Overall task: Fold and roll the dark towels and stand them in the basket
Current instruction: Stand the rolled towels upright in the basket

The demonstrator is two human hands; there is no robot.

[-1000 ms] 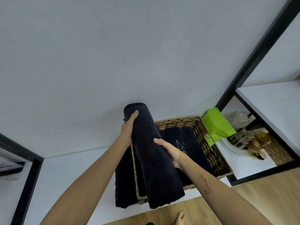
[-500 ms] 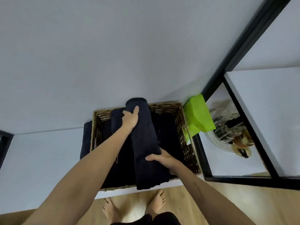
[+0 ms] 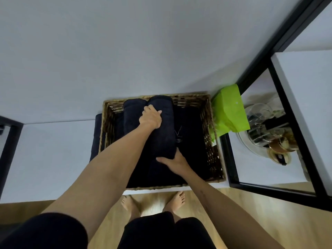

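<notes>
A rolled dark towel [image 3: 164, 133] lies inside the woven basket [image 3: 210, 141] on the white shelf. My left hand [image 3: 151, 117] grips the roll near its far end, fingers curled over it. My right hand [image 3: 173, 161] cups the roll's near end from below. Another dark roll [image 3: 132, 115] sits just left of it in the basket. A flat dark towel with a pale logo [image 3: 190, 141] lines the basket's right side. Another dark towel [image 3: 95, 139] shows outside the basket's left wall.
A bright green bag [image 3: 230, 110] stands right of the basket. Behind a black frame [image 3: 231, 169], a glass tray with jars and a gold dish [image 3: 267, 135] sits on the lower right shelf. The white wall rises behind. My bare feet stand on the wooden floor [image 3: 233, 212] below.
The rolled towel has gone from above the basket's front edge down into the basket, beside the other roll. Both hands stayed on it; the view tilted further down.
</notes>
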